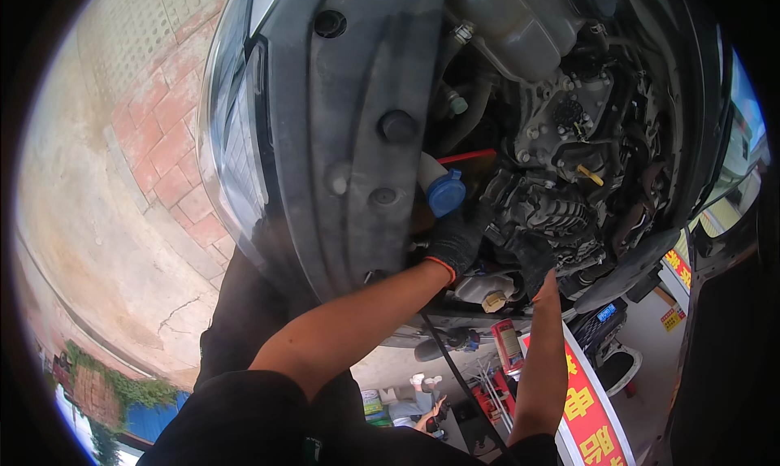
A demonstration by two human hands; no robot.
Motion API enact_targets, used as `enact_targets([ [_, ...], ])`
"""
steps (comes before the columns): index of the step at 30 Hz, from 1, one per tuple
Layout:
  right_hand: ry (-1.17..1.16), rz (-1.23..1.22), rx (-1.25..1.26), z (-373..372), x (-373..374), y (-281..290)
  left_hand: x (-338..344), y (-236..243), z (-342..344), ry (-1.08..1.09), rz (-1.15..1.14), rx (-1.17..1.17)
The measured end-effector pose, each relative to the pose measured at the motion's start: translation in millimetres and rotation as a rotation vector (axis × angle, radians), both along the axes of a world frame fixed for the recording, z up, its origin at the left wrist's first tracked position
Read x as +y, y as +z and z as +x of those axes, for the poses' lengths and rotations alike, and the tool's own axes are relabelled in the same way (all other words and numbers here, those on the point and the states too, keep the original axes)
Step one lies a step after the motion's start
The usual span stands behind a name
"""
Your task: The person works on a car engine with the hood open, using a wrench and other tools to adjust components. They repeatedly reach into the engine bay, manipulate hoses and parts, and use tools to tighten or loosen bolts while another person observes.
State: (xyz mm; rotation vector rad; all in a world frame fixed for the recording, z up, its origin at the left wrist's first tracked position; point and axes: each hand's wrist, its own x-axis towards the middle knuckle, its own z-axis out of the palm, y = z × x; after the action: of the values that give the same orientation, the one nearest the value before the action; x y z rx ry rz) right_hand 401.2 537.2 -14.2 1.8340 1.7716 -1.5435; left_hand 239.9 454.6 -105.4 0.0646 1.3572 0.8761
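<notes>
Both hands are seen gloved in black and reaching into an open engine bay [569, 141]. The left hand [457, 242] is curled, fingers bent down against a dark ribbed engine part [540, 210], just below a blue cap [446, 192]; whether anything is actually gripped cannot be told. The right hand [532, 263] is pressed into the same part from the other side, fingers hidden, so its closure cannot be told either. A pale reservoir with a cream cap [492, 295] sits between the two wrists, untouched. A yellow dipstick handle [591, 174] is seated further in. The ribbed part is judged still in place in the bay; no removed piece or tool is visible, so the work is judged at an early or middle stage, with loosening or lifting left
</notes>
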Motion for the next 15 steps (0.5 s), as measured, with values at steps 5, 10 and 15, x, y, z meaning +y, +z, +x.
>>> enact_targets([
  [5, -0.115, -0.094, -0.083, -12, 4, -2, 0, 10, -14, 0.004, -0.006, -0.121],
  [10, -0.33, -0.228, 0.117, -9, 4, 1, -6, 4, -3, 0.1, 0.098, -0.009],
  [15, 0.163, 0.043, 0.134, 31, 1, -14, -8, 4, 0, 0.155, 0.152, -0.012],
])
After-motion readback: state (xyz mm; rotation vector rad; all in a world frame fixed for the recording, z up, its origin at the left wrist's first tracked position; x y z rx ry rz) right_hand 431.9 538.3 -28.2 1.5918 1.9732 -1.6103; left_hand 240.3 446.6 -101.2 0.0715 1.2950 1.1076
